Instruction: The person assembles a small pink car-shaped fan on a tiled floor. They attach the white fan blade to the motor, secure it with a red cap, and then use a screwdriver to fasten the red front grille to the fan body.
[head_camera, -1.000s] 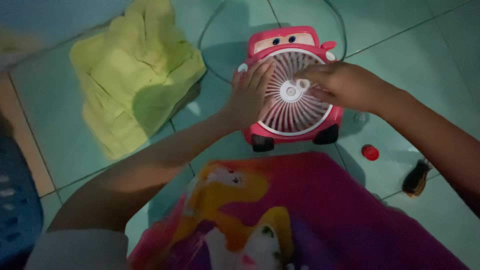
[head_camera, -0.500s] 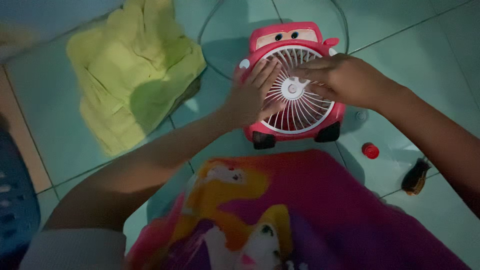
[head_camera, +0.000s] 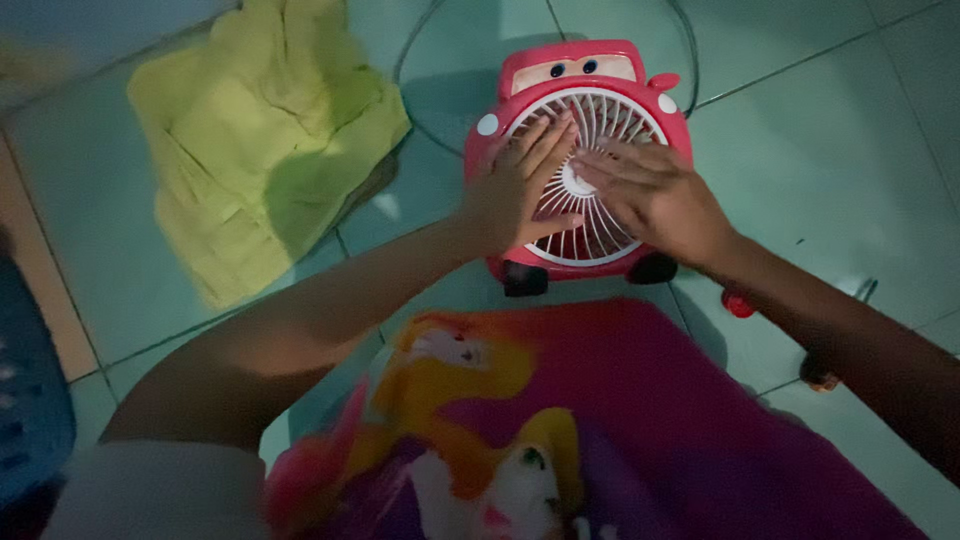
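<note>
Listing what I see through the head view, the only one I have.

Item one: fan (head_camera: 590, 70), red, shaped like a toy car with cartoon eyes at the far end, lying on its back on the pale green tiled floor (head_camera: 830, 140). Its round white grille (head_camera: 610, 115) faces up. Two dark wheels show at its near edge.

Item two: my left hand (head_camera: 520, 190). The forearm comes in from the lower left and runs diagonally up to the fan. Palm down, fingers stretched out and slightly spread, lying flat on the left half of the grille, tips pointing toward the far rim. Open, gripping nothing.

Item three: my right hand (head_camera: 650, 195). The forearm enters from the lower right edge. Palm down, fingers straight and close together, pointing left across the grille toward its white centre hub. Open and flat, holding nothing. The fingertips of both hands lie just beside each other near the hub.

Item four: yellow-green cloth (head_camera: 260, 140), crumpled on the floor, left of the fan, apart from it.

Item five: pink and purple mat (head_camera: 640, 400) with a cartoon print, just below the fan.

Item six: small red cap (head_camera: 737, 303) on the floor by my right forearm, partly hidden.

Item seven: thin cord (head_camera: 420, 50) curving on the floor behind the fan.
</note>
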